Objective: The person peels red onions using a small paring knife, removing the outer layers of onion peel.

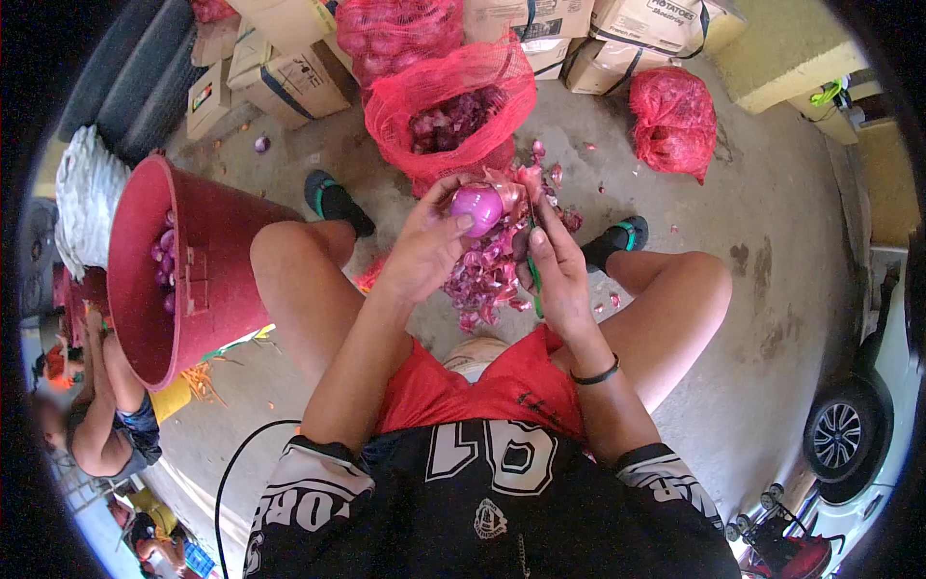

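A shiny purple onion (476, 210) is in my left hand (424, 241), with the thumb and fingers around it. My right hand (558, 261) is closed on a knife with a green handle (536, 287), its thin blade pointing up beside the onion. Loose reddish skin (516, 191) hangs between the onion and my right fingers. Below my hands, a heap of onion peels (475, 280) lies on the floor between my legs. Just beyond stands an open red mesh bag (521, 82) with dark onions inside.
A large red bin (222, 261) holding peeled onions stands at my left. Cardboard boxes (299, 82) and another mesh bag (400, 34) are at the back. A tied red bag (672, 125) lies at the right. Another person (106, 415) sits at the far left; a car wheel (837, 434) is at the right.
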The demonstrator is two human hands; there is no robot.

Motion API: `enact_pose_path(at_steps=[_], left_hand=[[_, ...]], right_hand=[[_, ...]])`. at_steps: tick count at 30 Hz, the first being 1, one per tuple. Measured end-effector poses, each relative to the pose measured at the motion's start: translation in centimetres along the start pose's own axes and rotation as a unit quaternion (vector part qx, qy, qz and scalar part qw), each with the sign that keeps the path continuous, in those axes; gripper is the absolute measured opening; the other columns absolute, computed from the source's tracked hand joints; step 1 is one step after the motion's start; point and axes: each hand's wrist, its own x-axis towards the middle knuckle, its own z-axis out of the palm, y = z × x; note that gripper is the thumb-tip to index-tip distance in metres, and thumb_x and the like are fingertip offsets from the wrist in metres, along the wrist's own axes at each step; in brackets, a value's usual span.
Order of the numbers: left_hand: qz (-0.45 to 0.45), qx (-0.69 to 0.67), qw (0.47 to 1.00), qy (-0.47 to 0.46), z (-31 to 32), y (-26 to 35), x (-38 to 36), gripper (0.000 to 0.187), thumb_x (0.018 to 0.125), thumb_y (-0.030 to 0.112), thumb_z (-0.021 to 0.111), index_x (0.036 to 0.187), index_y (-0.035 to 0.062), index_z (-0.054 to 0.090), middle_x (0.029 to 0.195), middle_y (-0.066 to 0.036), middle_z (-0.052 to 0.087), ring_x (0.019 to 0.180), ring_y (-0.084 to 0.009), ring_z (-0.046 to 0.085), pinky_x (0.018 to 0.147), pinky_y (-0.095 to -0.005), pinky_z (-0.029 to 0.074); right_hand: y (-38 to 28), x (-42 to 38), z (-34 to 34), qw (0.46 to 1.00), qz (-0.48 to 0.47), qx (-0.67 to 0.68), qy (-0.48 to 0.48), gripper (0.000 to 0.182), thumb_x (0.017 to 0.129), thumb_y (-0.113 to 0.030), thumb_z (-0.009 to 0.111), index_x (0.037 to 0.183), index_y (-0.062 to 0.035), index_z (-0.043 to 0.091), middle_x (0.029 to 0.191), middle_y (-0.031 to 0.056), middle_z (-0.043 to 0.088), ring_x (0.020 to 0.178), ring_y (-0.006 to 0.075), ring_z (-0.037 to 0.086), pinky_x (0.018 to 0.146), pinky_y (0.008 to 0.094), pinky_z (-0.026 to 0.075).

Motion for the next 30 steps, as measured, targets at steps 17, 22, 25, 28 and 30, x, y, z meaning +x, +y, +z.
enact_pose_path(at_steps=[17, 22, 25, 28, 30], left_hand=[[-0.011, 0.021, 0.999, -0.036, 0.1, 0.2, -0.4, 0.051, 0.087, 0.019, 0.062, 0.132, 0.003, 0.045, 0.131, -0.014, 0.055, 0.121, -0.0281, 0.054, 0.1, -0.0448, 0.047], [-0.035, -0.052, 0.997, -0.055, -1.0, 0.7, -0.6, 0.048, 0.093, 0.027, 0.051, 0.133, 0.0027, 0.043, 0.131, -0.015, 0.054, 0.117, -0.0277, 0.057, 0.093, -0.0396, 0.052], [-0.03, -0.055, 0.997, -0.049, -1.1, 0.8, -0.6, 0.048, 0.094, 0.03, 0.049, 0.134, 0.0035, 0.043, 0.13, -0.015, 0.054, 0.116, -0.0279, 0.058, 0.09, -0.038, 0.053], [-0.02, -0.06, 0.996, -0.062, -1.1, 0.9, -0.7, 0.048, 0.094, 0.029, 0.049, 0.134, 0.004, 0.043, 0.13, -0.016, 0.054, 0.116, -0.0285, 0.058, 0.089, -0.0392, 0.053], [-0.004, -0.05, 0.995, -0.091, -1.0, 1.3, -0.7, 0.048, 0.095, 0.029, 0.05, 0.135, 0.0042, 0.042, 0.131, -0.016, 0.054, 0.116, -0.0284, 0.057, 0.09, -0.0409, 0.054]], right_hand=[[0.4, -0.2, -2.3, 0.999, -0.032, 0.013, -0.002, 0.042, 0.101, -0.018, 0.048, 0.141, -0.0033, 0.045, 0.109, 0.0015, 0.061, 0.078, 0.0072, 0.051, 0.069, 0.022, 0.042], [-1.9, 0.1, -1.7, 0.996, -0.073, -0.027, 0.042, 0.046, 0.103, -0.024, 0.043, 0.144, -0.0042, 0.039, 0.095, 0.0002, 0.051, 0.074, 0.0073, 0.044, 0.065, 0.0221, 0.035], [-2.0, -0.1, -2.1, 0.998, -0.045, -0.015, 0.043, 0.047, 0.102, -0.024, 0.044, 0.145, -0.0043, 0.038, 0.095, 0.0017, 0.05, 0.077, 0.0097, 0.044, 0.066, 0.0231, 0.036], [0.2, -0.1, -3.5, 0.997, -0.017, -0.032, 0.068, 0.046, 0.101, -0.019, 0.048, 0.142, -0.0004, 0.04, 0.116, 0.0078, 0.057, 0.101, 0.0176, 0.053, 0.086, 0.0295, 0.041], [0.9, -0.1, -3.8, 0.999, -0.025, -0.006, 0.041, 0.051, 0.101, -0.023, 0.049, 0.146, -0.003, 0.035, 0.085, 0.0011, 0.056, 0.063, 0.0096, 0.05, 0.056, 0.0236, 0.043]])
